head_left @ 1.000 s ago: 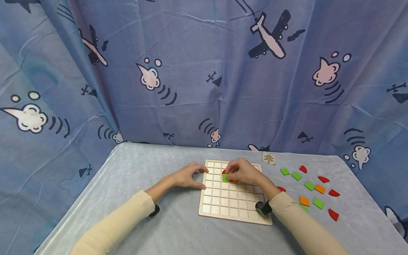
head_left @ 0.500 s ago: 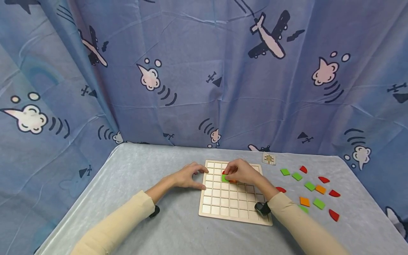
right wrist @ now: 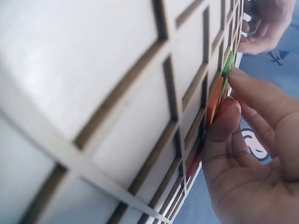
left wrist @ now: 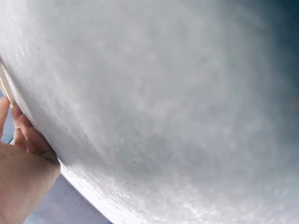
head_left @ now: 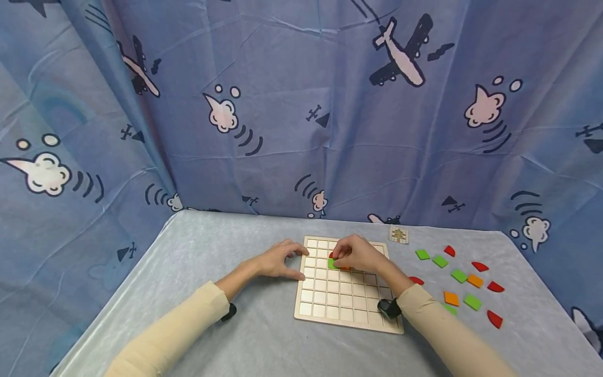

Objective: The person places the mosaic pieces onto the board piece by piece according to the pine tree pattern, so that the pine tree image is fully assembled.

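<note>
Pale and gridded, the board [head_left: 332, 287] has its edge touched by the left hand [head_left: 275, 261], fingers spread, while the right hand [head_left: 361, 254] touches a green tile [head_left: 332, 264], its grip unclear.

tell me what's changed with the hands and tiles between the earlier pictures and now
Nothing has visibly moved, been taken hold of or let go; the whole head view has only shifted very slightly. The right hand stays at the green tile on the grid board, the left hand stays at its left edge, and the loose tiles lie as before.
</note>
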### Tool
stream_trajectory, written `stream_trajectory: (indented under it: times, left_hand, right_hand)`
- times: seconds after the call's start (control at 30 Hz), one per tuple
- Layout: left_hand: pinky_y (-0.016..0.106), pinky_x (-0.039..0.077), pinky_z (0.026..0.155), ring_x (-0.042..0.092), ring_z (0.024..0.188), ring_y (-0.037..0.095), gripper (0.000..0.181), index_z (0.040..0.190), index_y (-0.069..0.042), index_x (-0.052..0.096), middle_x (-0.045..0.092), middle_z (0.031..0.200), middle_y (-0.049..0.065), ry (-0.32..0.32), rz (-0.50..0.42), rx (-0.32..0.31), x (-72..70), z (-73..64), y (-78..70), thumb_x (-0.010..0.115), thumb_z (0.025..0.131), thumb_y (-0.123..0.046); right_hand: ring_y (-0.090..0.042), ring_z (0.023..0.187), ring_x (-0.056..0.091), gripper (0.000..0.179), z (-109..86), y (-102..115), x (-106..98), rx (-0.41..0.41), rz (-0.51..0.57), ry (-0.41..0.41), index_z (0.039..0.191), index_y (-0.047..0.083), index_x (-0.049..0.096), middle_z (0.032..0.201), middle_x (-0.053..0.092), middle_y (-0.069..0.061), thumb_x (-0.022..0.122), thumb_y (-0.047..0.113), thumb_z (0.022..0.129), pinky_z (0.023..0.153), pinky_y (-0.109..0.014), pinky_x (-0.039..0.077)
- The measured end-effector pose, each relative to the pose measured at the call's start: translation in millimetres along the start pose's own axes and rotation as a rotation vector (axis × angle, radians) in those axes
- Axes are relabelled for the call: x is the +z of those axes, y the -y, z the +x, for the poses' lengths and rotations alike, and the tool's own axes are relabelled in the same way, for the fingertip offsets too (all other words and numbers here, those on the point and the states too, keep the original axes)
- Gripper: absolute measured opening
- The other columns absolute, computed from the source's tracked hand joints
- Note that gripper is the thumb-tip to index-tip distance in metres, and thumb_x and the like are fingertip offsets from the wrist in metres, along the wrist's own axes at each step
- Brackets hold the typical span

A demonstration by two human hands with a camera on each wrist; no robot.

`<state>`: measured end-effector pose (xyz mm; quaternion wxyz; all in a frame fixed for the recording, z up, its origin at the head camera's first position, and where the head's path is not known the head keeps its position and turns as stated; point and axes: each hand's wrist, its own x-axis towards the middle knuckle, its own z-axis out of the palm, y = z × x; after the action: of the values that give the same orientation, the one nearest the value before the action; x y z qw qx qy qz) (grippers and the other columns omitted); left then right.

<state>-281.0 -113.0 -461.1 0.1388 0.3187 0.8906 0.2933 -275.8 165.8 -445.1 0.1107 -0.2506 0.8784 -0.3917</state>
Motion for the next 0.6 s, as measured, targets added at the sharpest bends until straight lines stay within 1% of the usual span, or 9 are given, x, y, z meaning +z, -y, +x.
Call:
stream_trajectory:
  times: [0.17, 0.23, 0.33, 0.47, 0.6]
  left_hand:
    - [0.039, 0.046, 0.103, 0.054, 0.115, 0.019, 0.059, 0.13, -0.021, 0.058, 0.055, 0.127, 0.003, -0.001, 0.002, -0.005, -0.5, -0.9, -1.3, 0.083, 0.079, -0.038]
    - [0.039, 0.046, 0.104, 0.054, 0.115, 0.02, 0.06, 0.131, -0.021, 0.058, 0.055, 0.127, 0.003, -0.001, -0.001, -0.006, -0.8, -1.4, -1.9, 0.083, 0.079, -0.038]
    - [0.04, 0.045, 0.104, 0.054, 0.116, 0.021, 0.06, 0.131, -0.021, 0.057, 0.055, 0.127, 0.004, -0.001, -0.002, -0.005, -1.1, -1.3, -3.5, 0.083, 0.079, -0.038]
    - [0.041, 0.046, 0.103, 0.054, 0.115, 0.021, 0.06, 0.131, -0.02, 0.057, 0.055, 0.127, 0.005, -0.003, 0.007, -0.004, -0.3, -0.6, -3.2, 0.083, 0.079, -0.037]
    - [0.041, 0.045, 0.104, 0.054, 0.116, 0.021, 0.06, 0.131, -0.02, 0.057, 0.055, 0.128, 0.004, -0.001, 0.0, -0.011, -0.3, -1.2, -3.5, 0.082, 0.08, -0.037]
  right_hand:
    - [-0.015, 0.076, 0.061, 0.012, -6.8, -1, -9, 0.007, 0.004, -0.031, 0.093, 0.004, 0.072, 0.087, 0.07, -0.009, 0.077, 0.01, 0.084, 0.068, -0.024, 0.052]
    - [-0.015, 0.077, 0.061, 0.013, -11.8, -3, -15, -0.003, 0.007, -0.046, 0.095, 0.004, 0.072, 0.089, 0.07, -0.009, 0.076, 0.012, 0.086, 0.069, -0.024, 0.052]
    - [-0.015, 0.075, 0.06, 0.014, -22.1, -10, -23, 0.011, 0.016, -0.058, 0.099, 0.004, 0.072, 0.09, 0.07, -0.01, 0.073, 0.015, 0.089, 0.066, -0.025, 0.052]
    - [-0.016, 0.073, 0.06, 0.016, -37.6, -17, -34, 0.078, 0.033, -0.068, 0.101, 0.004, 0.071, 0.093, 0.07, -0.009, 0.07, 0.017, 0.092, 0.064, -0.026, 0.052]
    - [-0.017, 0.073, 0.06, 0.02, -54.2, -24, -46, 0.113, 0.034, -0.071, 0.104, 0.003, 0.07, 0.093, 0.068, -0.009, 0.07, 0.02, 0.092, 0.063, -0.029, 0.054]
